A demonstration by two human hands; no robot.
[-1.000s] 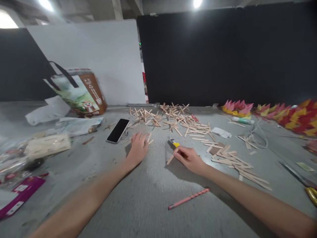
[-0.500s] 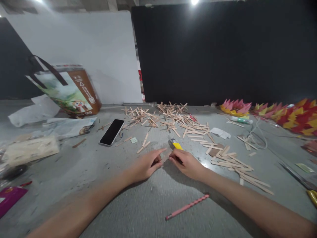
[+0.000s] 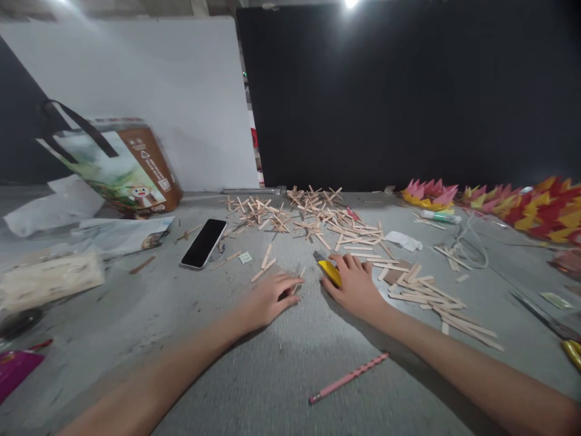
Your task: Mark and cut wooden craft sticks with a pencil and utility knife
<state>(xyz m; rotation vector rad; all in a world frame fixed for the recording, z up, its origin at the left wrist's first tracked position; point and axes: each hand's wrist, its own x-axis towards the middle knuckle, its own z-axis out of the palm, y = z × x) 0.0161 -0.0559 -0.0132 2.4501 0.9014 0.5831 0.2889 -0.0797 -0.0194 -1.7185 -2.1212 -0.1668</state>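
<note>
Two bare hands, palms down, above one gray table (image 3: 254,375), forearms entering from the lower corners. Left hand (image 3: 272,298): thumb and forefinger pinched on one short wooden stick (image 3: 297,287). Right hand (image 3: 357,286): fingers loosely spread, thumb and forefinger either side of one yellow cutter (image 3: 330,272); whether it grips cannot be told. Loose sticks (image 3: 447,306) beside the right forearm; heaped, crossed sticks (image 3: 313,209) beyond both hands. One pink pencil (image 3: 348,380), nearer the wearer. One phone (image 3: 204,243), screen dark, left of the left hand. One carrier bag (image 3: 127,163), far left: cartoon figure on the front; brown side with a triangle mark and white lettering, too small to read.
</note>
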